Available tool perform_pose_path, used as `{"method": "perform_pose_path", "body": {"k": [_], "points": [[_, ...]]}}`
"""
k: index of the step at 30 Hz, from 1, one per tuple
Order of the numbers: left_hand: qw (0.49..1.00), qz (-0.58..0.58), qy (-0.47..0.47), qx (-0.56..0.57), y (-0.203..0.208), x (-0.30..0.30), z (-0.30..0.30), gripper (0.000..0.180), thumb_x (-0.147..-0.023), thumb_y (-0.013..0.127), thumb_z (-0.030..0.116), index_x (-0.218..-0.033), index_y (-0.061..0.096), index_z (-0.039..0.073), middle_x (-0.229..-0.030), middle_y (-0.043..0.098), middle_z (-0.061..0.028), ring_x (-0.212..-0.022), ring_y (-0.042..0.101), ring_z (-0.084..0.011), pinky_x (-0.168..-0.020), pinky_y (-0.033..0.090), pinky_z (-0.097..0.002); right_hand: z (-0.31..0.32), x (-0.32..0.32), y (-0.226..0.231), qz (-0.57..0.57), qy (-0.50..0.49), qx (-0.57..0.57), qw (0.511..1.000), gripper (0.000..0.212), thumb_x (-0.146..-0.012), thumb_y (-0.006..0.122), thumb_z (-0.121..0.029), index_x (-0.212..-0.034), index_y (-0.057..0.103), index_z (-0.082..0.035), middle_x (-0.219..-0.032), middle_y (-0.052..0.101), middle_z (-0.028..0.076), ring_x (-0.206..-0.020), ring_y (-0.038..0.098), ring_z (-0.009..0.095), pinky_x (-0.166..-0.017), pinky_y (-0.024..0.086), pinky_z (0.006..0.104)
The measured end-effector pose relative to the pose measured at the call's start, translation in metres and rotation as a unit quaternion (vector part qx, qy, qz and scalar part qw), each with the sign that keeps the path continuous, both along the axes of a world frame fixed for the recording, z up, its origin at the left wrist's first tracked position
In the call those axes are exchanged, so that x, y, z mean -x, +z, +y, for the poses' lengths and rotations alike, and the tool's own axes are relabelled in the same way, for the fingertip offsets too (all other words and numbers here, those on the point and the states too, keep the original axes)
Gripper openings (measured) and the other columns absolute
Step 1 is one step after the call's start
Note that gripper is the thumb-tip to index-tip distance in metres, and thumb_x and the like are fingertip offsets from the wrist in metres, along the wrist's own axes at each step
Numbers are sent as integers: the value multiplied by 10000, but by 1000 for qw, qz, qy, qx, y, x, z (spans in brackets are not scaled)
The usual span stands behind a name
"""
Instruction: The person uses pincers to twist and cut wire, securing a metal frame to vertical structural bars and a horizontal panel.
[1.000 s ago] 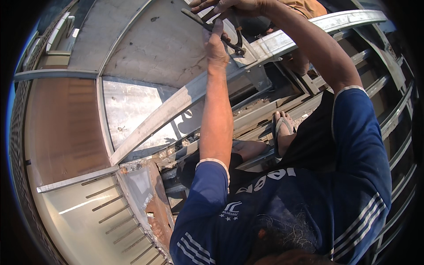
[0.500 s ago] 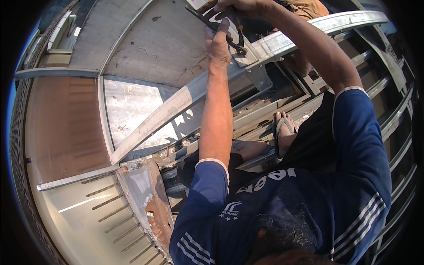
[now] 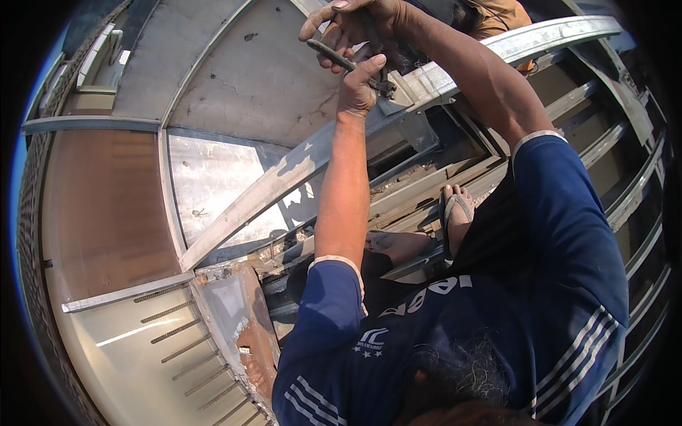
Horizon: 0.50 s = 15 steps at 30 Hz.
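At the top of the view, dark long-handled pliers (image 3: 384,88) have their jaws next to a pale metal piece on the silver metal beam (image 3: 270,181). My left hand (image 3: 361,89) is closed around one handle, near the jaws. Above it, my right hand (image 3: 369,27) has the other handle across its palm. Its fingers are partly stretched out and reach over toward the first handle. What the jaws touch is too small to make out.
Grey sheet panels (image 3: 263,71) lie beyond the beam, and a brown panel (image 3: 110,206) and a slotted cream panel (image 3: 163,348) are on the left. Metal rails (image 3: 604,149) run along the right. Another person's orange clothing (image 3: 501,15) shows at the top. My sandalled foot (image 3: 458,213) stands among the framing.
My hands and the pliers have come slightly nearer to me. My right hand's fingers are more stretched out and lower in view, and the pliers have turned a little.
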<state>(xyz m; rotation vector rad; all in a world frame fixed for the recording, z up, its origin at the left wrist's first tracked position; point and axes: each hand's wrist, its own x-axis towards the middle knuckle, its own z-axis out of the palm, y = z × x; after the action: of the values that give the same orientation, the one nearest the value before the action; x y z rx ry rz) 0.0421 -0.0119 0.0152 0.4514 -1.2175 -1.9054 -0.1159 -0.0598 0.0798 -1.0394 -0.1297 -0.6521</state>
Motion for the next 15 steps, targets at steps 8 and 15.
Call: {"method": "perform_pose_path", "body": {"k": [8,15], "points": [[919,-138,337,149,-34,38,-15,268,-899,681,213,-946,604,-40,-821,603,-65,-772,590,-179,-697,471,-341,-11,-23,-12,257,-500,265,783,892,-874,737,-578,-1525,420,-58,-1191,658,209,-824,709,190,-712,558,342],[850,-288,362,253,2,42,23,459,-910,764,257,-1166,583,-78,-1067,685,-143,-953,663,-250,-864,515,-362,-2,5,-1,157,-267,221,925,596,-742,720,-83,-1317,618,37,-1157,654,152,-1035,627,203,-913,514,333]]}}
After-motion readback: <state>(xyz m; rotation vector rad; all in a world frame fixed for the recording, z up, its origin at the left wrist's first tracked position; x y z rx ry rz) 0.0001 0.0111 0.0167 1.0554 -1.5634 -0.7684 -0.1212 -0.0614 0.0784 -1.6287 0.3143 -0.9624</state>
